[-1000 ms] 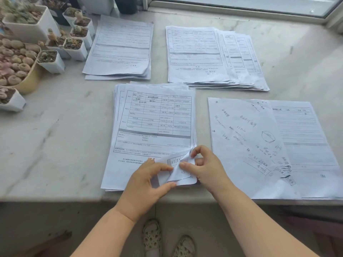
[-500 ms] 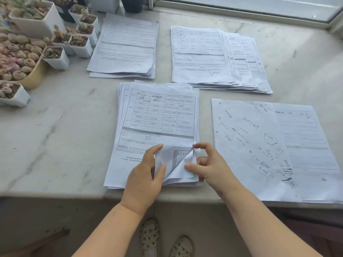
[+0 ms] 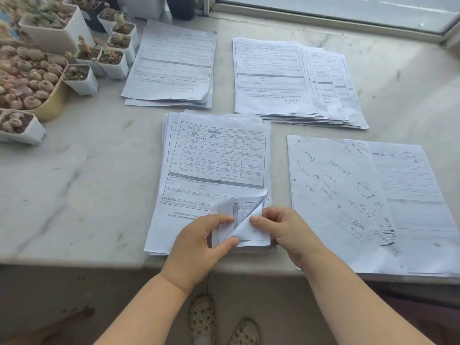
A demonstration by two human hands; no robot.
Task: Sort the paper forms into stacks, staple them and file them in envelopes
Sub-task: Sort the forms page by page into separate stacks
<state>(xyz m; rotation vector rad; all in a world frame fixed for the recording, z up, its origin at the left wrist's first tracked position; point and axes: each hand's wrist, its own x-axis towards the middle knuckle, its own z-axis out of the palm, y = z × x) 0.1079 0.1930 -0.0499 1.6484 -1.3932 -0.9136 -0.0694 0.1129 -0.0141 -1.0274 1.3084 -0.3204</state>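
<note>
Marble ledge (image 3: 74,195), grey-veined. Centre: form stack (image 3: 214,168). 11 o'clock: second stack (image 3: 171,66). 1 o'clock: fanned stack (image 3: 293,78). 3 o'clock: handwritten sheets (image 3: 348,200). 10 o'clock: potted succulents (image 3: 82,61).

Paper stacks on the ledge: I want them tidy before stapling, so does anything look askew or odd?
Yes. The far right stack is fanned out sideways. A handwritten sheet lies skewed over the near right stack. Both hands, left hand and right hand, pinch turned-up corners of the centre stack.
</note>
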